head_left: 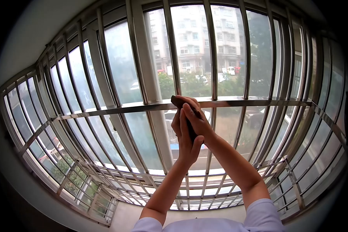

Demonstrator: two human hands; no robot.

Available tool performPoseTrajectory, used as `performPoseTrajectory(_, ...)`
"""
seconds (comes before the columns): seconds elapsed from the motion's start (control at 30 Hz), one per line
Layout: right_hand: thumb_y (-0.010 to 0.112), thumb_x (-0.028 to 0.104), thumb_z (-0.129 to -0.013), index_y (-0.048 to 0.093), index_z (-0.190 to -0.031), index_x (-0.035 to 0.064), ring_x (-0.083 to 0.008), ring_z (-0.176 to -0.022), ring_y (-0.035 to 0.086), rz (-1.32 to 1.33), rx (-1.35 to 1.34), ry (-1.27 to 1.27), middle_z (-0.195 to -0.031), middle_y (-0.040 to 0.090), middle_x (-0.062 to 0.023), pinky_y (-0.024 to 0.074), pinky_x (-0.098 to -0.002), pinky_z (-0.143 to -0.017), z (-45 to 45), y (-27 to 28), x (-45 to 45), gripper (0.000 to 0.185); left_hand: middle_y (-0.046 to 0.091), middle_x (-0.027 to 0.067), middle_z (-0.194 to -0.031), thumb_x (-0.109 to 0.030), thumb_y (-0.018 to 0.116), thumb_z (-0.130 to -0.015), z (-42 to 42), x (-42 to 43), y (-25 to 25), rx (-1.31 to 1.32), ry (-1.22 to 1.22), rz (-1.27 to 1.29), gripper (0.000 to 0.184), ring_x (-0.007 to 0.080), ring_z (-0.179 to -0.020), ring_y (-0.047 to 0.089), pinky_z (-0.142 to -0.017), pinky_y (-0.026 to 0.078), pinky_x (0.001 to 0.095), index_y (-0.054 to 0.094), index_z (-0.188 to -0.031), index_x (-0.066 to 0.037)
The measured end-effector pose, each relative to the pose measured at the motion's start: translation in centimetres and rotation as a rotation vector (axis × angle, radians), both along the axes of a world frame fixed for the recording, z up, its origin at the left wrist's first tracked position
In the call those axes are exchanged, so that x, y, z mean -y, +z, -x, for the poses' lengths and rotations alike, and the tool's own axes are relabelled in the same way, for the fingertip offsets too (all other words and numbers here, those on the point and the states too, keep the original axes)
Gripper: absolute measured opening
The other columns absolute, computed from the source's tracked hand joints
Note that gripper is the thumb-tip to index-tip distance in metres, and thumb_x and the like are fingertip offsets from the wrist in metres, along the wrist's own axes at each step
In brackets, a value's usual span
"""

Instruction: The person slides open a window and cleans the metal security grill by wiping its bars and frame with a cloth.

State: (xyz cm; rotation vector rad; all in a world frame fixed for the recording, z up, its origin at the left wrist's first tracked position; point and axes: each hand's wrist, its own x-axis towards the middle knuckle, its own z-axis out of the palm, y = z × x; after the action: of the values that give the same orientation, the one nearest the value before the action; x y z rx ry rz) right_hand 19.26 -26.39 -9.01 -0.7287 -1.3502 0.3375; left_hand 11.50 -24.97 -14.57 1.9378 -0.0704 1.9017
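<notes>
Both of my arms are raised in front of the barred window. A dark brown cloth (177, 101) sticks out at the top of my hands and shows again between the palms. My left hand (186, 141) is on the lower left, its fingers pressed against the cloth and its thumb pointing up. My right hand (197, 120) wraps over the cloth from the right, close to the other hand. Behind them runs the flat horizontal metal rail (228, 103); whether the cloth touches it I cannot tell.
Vertical metal bars (214, 50) line the window all round. A lower grid of bars (205, 192) lies beneath. Side rails (328, 124) close in at the right. A building (189, 34), bushes and parked vehicles show through the glass.
</notes>
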Motion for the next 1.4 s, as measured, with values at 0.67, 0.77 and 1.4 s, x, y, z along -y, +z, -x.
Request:
performPoseTrajectory(0.67, 0.053, 0.021, -0.092, 0.034, -0.134, -0.0030, -0.0401, -0.065, 0.066, 0.028, 0.519, -1.209, -0.083, 0.068, -0.0236, 0.0532, -0.0475, -0.057, -8.0, 3.0, 0.2, 0.052, 0.042, 0.0301, -0.118, -0.013, 0.067, -0.084, -6.9, -7.2, 18.2, 0.024, 0.999, -0.028, 0.077, 0.0425, -0.102, 0.055, -0.075, 0.057, 0.0421, 0.022, -0.141, 0.011)
performPoseTrajectory(0.77, 0.055, 0.018, -0.091, 0.035, -0.133, -0.0043, -0.0391, -0.061, 0.066, -0.014, 0.538, -1.264, -0.079, 0.067, -0.0227, 0.0526, -0.0466, -0.054, -7.9, 2.8, 0.0, 0.052, 0.047, 0.0262, -0.108, -0.013, 0.066, -0.084, -6.9, -7.8, 24.3, -0.073, 1.355, -0.175, 0.075, 0.0371, -0.090, 0.063, -0.060, 0.061, 0.0340, 0.023, -0.140, 0.010)
performPoseTrajectory(1.4, 0.058, 0.012, -0.086, 0.036, -0.132, -0.0069, -0.0313, -0.053, 0.063, -0.086, 0.621, -1.360, -0.080, 0.064, -0.0196, 0.0507, -0.0377, -0.047, -8.1, 2.7, 0.1, 0.054, 0.029, 0.0303, -0.133, -0.015, 0.056, -0.092, 1.9, -17.5, 33.4, 0.160, 1.191, -0.364, 0.062, 0.0464, -0.111, 0.048, -0.083, 0.056, 0.0490, 0.029, -0.148, -0.014)
